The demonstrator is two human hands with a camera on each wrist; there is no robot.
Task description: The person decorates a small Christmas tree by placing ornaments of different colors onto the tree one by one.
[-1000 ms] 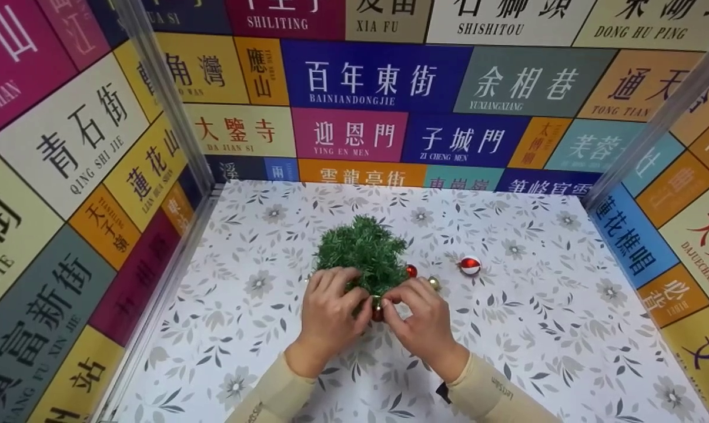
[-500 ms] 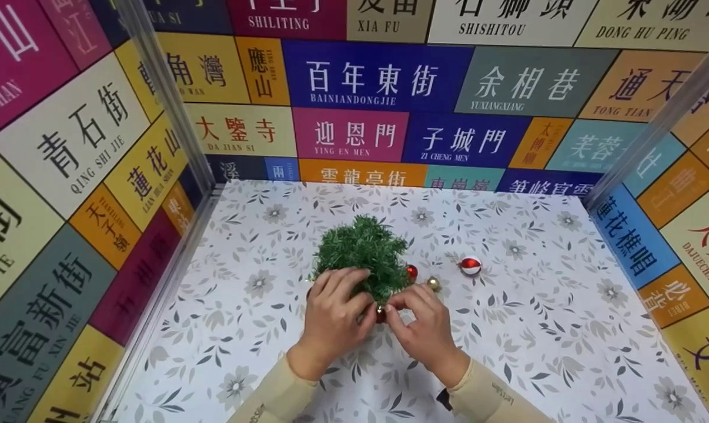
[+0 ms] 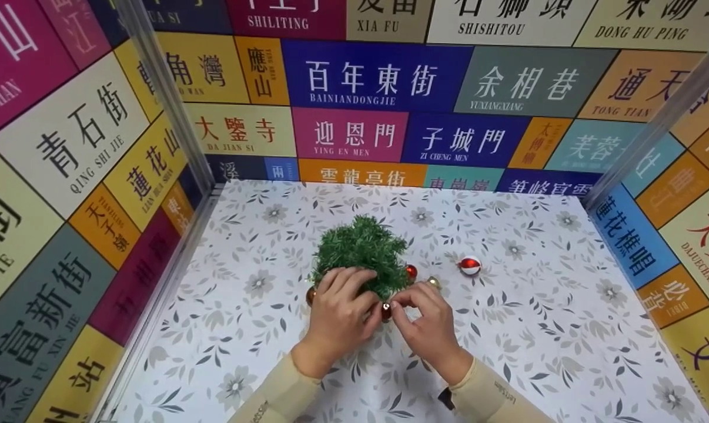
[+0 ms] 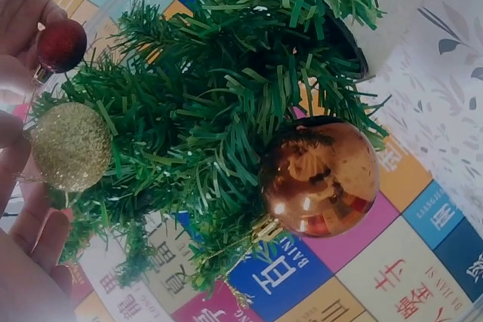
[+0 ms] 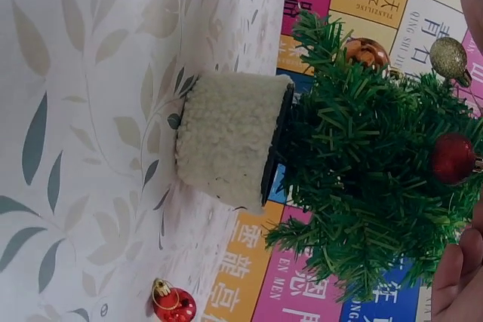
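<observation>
A small artificial Christmas tree stands before me in a fleecy cream pot. At its near side, a dark red Christmas ball hangs between my two hands, its metal cap upward. My left hand pinches thumb and forefinger at the cap from the left. From the right, the thumb and forefinger of my right hand pinch at the same cap; the thin loop itself is too small to make out. A gold glitter ball and a shiny copper ball hang on the branches.
Right of the tree lie a shiny red ball, a gold ball and a red-and-white ball. They rest on a white leaf-patterned tabletop. Panels with coloured street signs enclose the table at back and sides.
Both hands have shifted slightly right, and the dark red ball has moved right with them. More of the copper ball now shows left of my left hand. The loose balls have stayed put.
</observation>
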